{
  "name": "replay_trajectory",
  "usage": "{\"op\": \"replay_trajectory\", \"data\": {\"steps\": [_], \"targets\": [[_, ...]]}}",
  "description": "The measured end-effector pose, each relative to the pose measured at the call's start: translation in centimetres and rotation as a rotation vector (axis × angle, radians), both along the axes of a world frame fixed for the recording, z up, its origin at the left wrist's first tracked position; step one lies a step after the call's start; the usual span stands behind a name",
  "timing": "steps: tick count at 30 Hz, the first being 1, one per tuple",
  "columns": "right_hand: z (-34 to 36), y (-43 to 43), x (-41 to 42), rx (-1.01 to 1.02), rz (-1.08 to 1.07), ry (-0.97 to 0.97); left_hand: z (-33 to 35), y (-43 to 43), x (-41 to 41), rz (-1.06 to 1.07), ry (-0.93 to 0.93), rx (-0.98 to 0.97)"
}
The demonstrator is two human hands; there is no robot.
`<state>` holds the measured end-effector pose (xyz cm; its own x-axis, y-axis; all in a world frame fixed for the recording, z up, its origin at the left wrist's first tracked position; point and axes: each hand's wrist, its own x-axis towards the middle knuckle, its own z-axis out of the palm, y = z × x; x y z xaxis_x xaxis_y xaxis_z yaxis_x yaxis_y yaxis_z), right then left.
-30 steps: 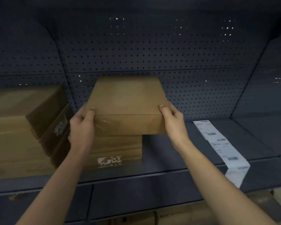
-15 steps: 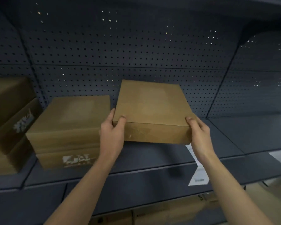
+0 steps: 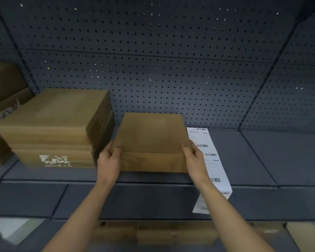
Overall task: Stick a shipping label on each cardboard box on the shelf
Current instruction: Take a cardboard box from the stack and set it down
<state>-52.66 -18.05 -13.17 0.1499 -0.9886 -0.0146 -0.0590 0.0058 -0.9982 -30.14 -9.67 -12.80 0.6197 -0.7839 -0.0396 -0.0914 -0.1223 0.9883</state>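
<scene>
A plain cardboard box [image 3: 149, 135] sits on the dark shelf [image 3: 253, 160], held at its two front corners. My left hand [image 3: 109, 160] grips the left corner, thumb on top. My right hand [image 3: 193, 159] grips the right corner the same way. A strip of white shipping labels [image 3: 210, 157] with barcodes lies on the shelf just right of the box and hangs over the shelf's front edge. Left of the held box stands a stack of cardboard boxes [image 3: 55, 128], the lower one with a white print on its front.
More cardboard boxes [image 3: 4, 99] stand at the far left. A perforated back panel [image 3: 153, 60] closes the shelf behind. The shelf's right part [image 3: 280, 157] is bare. Below the shelf lie further cardboard boxes [image 3: 171, 233].
Both hands carried the box from the top of the stack to the right and down onto the shelf beside the label strip. The view has shifted right.
</scene>
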Motion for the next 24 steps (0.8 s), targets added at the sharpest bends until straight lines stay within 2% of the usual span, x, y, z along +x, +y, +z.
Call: {"op": "replay_trajectory", "data": {"steps": [8, 20, 24], "targets": [[-2.9, -2.4, 1.2, 0.048, 0.014, 0.083, -2.1, -1.6, 1.1, 0.007, -0.015, 0.067], [-2.2, -2.5, 1.5, 0.083, 0.009, 0.131, -2.3, -3.4, 2.4, -0.011, 0.019, 0.117], [-1.0, -1.6, 0.9, 0.056, -0.064, 0.162, -0.2, -3.0, 2.1, 0.067, -0.196, 0.082]]}}
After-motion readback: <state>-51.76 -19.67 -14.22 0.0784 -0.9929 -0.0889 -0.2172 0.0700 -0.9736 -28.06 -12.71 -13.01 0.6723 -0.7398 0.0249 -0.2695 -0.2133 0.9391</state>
